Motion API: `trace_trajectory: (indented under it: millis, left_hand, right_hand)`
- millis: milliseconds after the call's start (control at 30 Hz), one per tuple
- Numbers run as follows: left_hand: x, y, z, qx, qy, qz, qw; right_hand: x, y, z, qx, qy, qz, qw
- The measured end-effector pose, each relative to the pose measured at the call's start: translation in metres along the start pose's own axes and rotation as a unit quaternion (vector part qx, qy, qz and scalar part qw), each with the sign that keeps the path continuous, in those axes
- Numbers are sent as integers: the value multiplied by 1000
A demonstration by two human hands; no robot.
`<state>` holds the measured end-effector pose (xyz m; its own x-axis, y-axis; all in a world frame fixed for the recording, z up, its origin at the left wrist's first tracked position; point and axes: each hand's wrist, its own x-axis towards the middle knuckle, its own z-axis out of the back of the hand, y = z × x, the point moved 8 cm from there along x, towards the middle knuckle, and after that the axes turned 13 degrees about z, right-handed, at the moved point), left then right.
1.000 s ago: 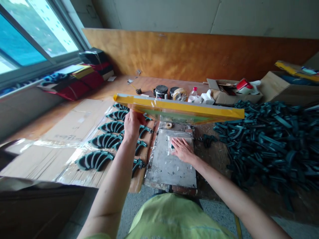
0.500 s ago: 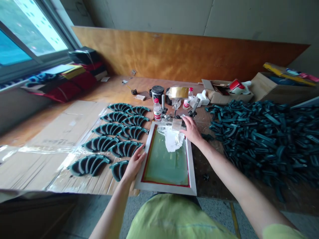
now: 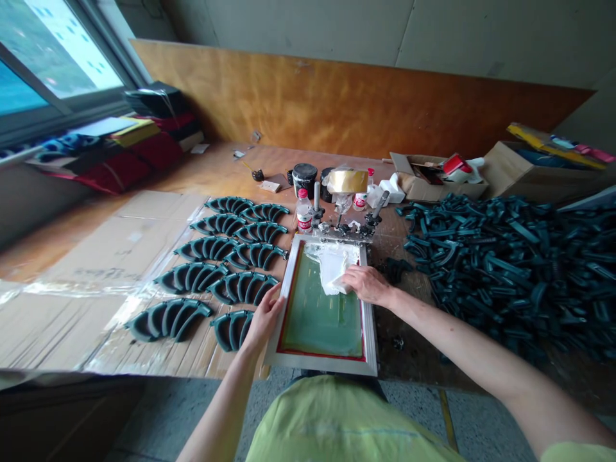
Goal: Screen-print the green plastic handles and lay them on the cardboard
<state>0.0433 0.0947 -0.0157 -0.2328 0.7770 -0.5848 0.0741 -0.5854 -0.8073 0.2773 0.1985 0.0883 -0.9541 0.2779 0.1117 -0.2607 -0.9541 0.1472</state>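
A silk-screen frame (image 3: 370, 343) lies in front of me, its green mesh (image 3: 320, 324) bordered in red. White ink (image 3: 330, 256) is spread over the upper middle of the mesh. My right hand (image 3: 368, 283) is closed around a squeegee (image 3: 339, 285), which is smeared with ink and partly hidden by the fingers; it rests on the mesh at the lower end of the white patch. At the frame's left side, my left hand (image 3: 266, 316) grips the edge. A metal clamp (image 3: 339, 229) holds the frame's far end.
Rows of dark green curved plastic parts (image 3: 192, 277) lie on cardboard (image 3: 106, 256) to the left. On the right is a large heap of similar dark green pieces (image 3: 510, 276). Behind the frame stand a bottle (image 3: 304, 212), a black-lidded tub (image 3: 305, 178) and a tape roll (image 3: 347, 181).
My right hand has drawn the squeegee from the frame's far end toward me across the white ink. My left hand has stayed at the frame's left edge.
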Motion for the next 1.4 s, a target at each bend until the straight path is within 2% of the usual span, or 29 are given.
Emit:
trace_trajectory:
  millis: [67,200,333,400,467,533,633,700,800,867,900,967,1033,1100,1167,1233,1300,1333,1400]
  left_hand:
    - [0,1,0,4,-1,-3,1000]
    - [1,1,2,11,-9,-9,1000]
    - [-3,-2,2,-2,-12,-7,1000]
    - [-6,-5,1,-7,-14,-5,1000]
    - [-11,-10,0,-15,-12,0,1000]
    - [-17,-17,-1,-26,0,14,1000]
    - [-30,-38,3,-29,18,20,999]
    - [-38,-61,10,-15,12,-8,1000]
    - [-46,-102,17,-18,-15,-73,997]
    - [-48,-135,14,-75,-12,-127,989]
    - [-47,-152,11,-110,-8,-156,982]
    - [-43,-186,3,-162,-2,-199,966]
    - [-36,-212,-4,-184,-8,-210,960]
    - [-29,-225,-8,-201,-17,-204,958]
    - [-29,-222,-7,-223,-32,-212,951]
    - [-32,-197,-10,-230,-40,-207,950]
    - [-35,-150,-28,-182,-4,-137,974]
    - [-37,-119,-45,-134,38,-72,988]
    - [-47,-55,-78,-69,132,62,987]
  right_hand:
    - [3,-2,5,16,4,14,1000]
    - [9,-12,7,-24,-62,-55,996]
    - [-2,10,-10,-35,-92,-35,995]
    - [-7,11,-9,-8,-93,-29,995]
    - [-4,-3,2,22,-105,-57,993]
    - [8,-28,17,44,-126,-112,985]
    - [27,-66,35,44,-121,-195,972]
    - [28,-87,49,12,-115,-243,963]
    - [-1,-112,78,-47,-192,-297,934]
    - [-36,-124,85,-56,-256,-336,905]
    - [-54,-129,79,-46,-269,-357,893]
    - [-80,-128,50,-4,-258,-391,883]
    - [-89,-114,10,51,-227,-386,893]
    - [-81,-90,-26,93,-198,-332,918]
    - [-67,-66,-47,104,-170,-271,942]
    - [-56,-50,-53,94,-150,-245,953]
    - [-49,-35,-43,79,-158,-250,952]
    - [-44,-24,-35,70,-171,-250,951]
    - [-30,12,-20,44,-194,-217,956]
